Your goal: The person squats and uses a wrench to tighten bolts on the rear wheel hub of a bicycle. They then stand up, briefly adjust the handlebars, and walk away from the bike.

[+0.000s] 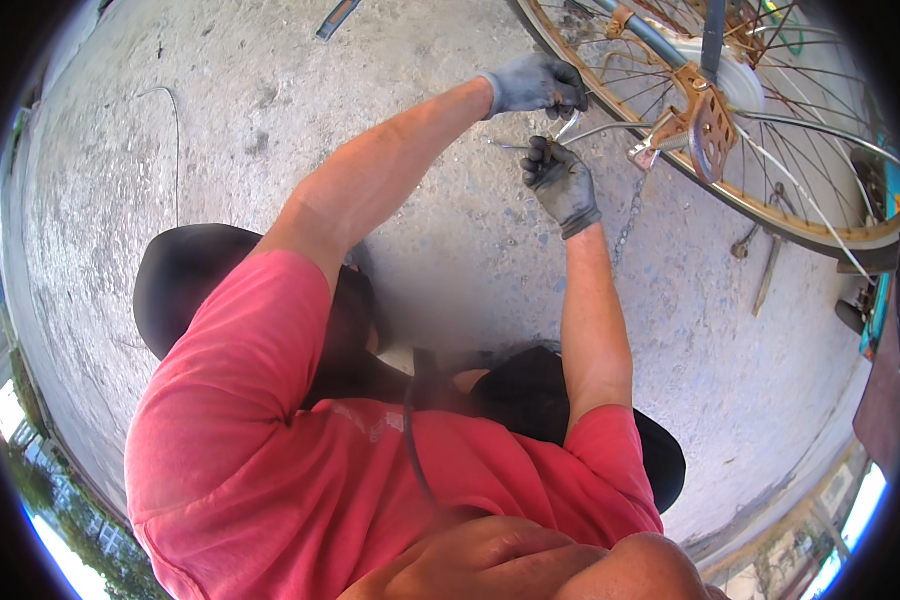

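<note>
Both of my hands wear grey gloves with dark fingers. My right hand (562,188) has its fingertips pinched on a thin grey cable (610,127). This cable curves over from a rusty perforated metal bracket (710,135) on a bicycle. A thin metal end (507,146) sticks out to the left of the right fingertips. Just above, my left hand (530,85) is closed with its fingers curled downward. A small shiny metal piece (568,126) shows between the two hands. What the left fingers grip is hidden by the glove.
The bicycle's rusty spoked wheel (805,230) fills the upper right. Metal tools (767,275) lie on the concrete floor (450,70) beneath it. A bent thin wire (177,150) lies at the left. A blue-and-orange tool (337,19) is at the top. My knees are folded below.
</note>
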`<action>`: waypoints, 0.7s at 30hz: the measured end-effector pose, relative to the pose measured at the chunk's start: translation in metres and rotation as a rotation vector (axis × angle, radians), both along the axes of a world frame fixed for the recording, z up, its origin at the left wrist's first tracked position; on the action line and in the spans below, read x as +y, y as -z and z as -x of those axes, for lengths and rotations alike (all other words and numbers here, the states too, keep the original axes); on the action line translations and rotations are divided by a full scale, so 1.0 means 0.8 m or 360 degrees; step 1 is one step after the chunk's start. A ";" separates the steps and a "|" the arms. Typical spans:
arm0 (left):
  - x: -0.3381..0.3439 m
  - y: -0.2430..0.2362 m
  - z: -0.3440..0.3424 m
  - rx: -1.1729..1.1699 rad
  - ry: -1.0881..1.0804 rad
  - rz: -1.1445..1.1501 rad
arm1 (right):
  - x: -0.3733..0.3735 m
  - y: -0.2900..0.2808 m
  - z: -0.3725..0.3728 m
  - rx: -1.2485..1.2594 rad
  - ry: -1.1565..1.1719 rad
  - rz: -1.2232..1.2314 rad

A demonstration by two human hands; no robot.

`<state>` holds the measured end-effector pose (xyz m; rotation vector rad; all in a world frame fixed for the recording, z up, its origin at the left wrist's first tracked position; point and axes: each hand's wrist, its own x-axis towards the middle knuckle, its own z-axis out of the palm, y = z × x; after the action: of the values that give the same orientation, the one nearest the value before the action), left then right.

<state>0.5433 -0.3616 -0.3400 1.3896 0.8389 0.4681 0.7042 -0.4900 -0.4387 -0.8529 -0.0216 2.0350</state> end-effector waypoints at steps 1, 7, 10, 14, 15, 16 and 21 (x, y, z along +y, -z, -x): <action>-0.003 -0.003 0.000 0.0011 -0.0002 -0.0012 | -0.002 -0.002 0.001 -0.0005 -0.0001 -0.0008; -0.001 0.009 -0.001 0.0001 -0.0013 -0.0005 | -0.002 0.003 0.005 0.0160 -0.0001 -0.0069; -0.001 0.006 -0.001 0.0025 -0.0016 0.0008 | -0.007 0.014 0.003 0.0189 0.0036 -0.0045; -0.002 0.012 0.001 0.0013 0.0000 -0.0010 | -0.007 0.011 0.003 0.0176 0.0078 -0.0022; -0.002 0.014 0.000 0.0021 0.0006 -0.0023 | -0.005 0.009 0.004 0.0180 0.0087 -0.0010; -0.002 0.017 -0.001 0.0024 0.0003 -0.0016 | -0.004 0.006 0.004 0.0180 0.0097 0.0001; 0.000 0.021 -0.008 0.0005 0.0031 -0.0002 | 0.000 0.001 0.008 0.0212 0.0149 -0.0081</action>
<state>0.5498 -0.3617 -0.3569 1.3988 0.8273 0.4516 0.6978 -0.4903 -0.4397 -0.6730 0.0399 1.9907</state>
